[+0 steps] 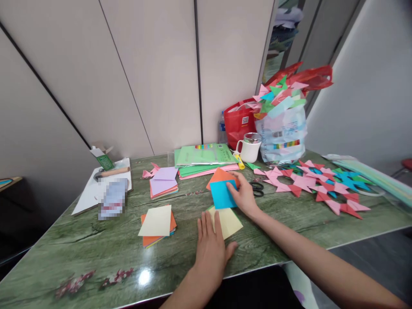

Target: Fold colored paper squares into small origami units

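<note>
My right hand pinches a small blue square of paper between thumb and fingers, just above the table. Partly behind it shows an orange paper; whether my hand also grips it I cannot tell. My left hand lies flat with fingers stretched, its fingertips on the left edge of a pale yellow paper sheet. A green edge shows under that sheet. To the left sits a stack of coloured squares with a cream sheet on top. Beyond it is another stack topped with purple paper.
Black-handled scissors lie beside my right hand. Folded pink and red paper pieces spread rightward. Behind stand a white mug, a stuffed plastic bag and green paper packs. A hammer rests at the left.
</note>
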Action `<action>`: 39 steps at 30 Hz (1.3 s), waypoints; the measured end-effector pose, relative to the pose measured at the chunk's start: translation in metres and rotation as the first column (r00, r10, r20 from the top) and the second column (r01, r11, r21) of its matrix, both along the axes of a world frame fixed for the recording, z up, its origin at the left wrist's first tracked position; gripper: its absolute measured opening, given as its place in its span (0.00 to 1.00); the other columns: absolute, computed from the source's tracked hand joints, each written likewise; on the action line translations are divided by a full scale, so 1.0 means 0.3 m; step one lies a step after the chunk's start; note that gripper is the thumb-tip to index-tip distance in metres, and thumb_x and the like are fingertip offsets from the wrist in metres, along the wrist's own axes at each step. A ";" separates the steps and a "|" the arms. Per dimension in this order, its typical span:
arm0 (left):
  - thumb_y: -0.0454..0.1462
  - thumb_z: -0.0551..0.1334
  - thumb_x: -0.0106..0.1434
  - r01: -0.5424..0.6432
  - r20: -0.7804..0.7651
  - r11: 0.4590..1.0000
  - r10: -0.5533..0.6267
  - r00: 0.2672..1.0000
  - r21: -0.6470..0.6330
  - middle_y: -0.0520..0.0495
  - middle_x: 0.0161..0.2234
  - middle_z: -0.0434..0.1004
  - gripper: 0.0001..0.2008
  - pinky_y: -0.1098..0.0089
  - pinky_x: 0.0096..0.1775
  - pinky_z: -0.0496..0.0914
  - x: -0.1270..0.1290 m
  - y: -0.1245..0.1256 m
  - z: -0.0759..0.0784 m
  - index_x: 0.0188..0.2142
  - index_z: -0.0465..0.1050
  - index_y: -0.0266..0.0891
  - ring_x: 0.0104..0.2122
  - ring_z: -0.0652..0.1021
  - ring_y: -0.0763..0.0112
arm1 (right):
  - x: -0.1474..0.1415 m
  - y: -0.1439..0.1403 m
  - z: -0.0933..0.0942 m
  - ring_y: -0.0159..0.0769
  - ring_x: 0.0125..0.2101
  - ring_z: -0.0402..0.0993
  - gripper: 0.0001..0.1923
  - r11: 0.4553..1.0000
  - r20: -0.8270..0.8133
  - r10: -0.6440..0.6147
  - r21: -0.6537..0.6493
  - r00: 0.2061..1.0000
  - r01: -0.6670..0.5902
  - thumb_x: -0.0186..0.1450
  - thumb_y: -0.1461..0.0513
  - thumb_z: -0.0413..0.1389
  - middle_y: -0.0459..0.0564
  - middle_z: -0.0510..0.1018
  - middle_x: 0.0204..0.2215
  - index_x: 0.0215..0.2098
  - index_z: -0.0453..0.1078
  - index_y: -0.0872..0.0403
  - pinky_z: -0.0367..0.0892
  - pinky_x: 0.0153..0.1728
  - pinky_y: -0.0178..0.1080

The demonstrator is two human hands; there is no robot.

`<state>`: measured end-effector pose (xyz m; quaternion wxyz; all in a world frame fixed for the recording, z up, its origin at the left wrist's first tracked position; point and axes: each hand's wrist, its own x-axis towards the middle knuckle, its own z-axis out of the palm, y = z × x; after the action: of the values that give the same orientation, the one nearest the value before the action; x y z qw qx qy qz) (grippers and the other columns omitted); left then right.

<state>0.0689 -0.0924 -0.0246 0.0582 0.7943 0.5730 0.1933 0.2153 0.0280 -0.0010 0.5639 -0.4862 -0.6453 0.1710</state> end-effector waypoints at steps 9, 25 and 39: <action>0.37 0.57 0.55 0.023 0.337 0.997 0.003 0.942 -0.074 0.29 0.60 0.48 0.33 0.49 0.56 0.52 -0.050 0.006 0.013 0.59 0.47 0.30 0.60 0.51 0.50 | 0.023 -0.063 -0.011 0.41 0.35 0.71 0.09 0.857 0.119 0.389 -0.410 0.913 -0.312 0.53 0.63 0.53 0.51 0.76 0.32 0.33 0.70 0.57 0.64 0.38 0.43; 0.40 0.69 0.44 0.139 0.893 0.961 0.160 0.421 -0.238 0.34 0.61 0.48 0.54 0.58 0.54 0.58 -0.111 0.063 0.101 0.61 0.34 0.41 0.57 0.59 0.55 | -0.069 -0.171 0.039 0.38 0.38 0.69 0.07 0.959 -0.039 0.230 -0.160 0.972 -0.233 0.59 0.62 0.49 0.49 0.74 0.35 0.36 0.66 0.53 0.62 0.41 0.41; 0.35 0.63 0.51 0.049 0.887 0.997 0.028 0.460 -0.058 0.49 0.32 0.74 0.07 0.71 0.38 0.66 -0.110 0.058 0.175 0.32 0.73 0.40 0.35 0.73 0.67 | -0.137 -0.272 -0.008 0.32 0.31 0.66 0.19 0.880 -0.245 0.401 -0.165 0.883 -0.446 0.59 0.64 0.49 0.48 0.65 0.35 0.47 0.49 0.50 0.66 0.31 0.35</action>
<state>0.0357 -0.0750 0.0279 0.3782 0.5790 0.4614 0.5558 0.1741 -0.0536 -0.0034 0.5191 -0.3708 -0.6527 0.4087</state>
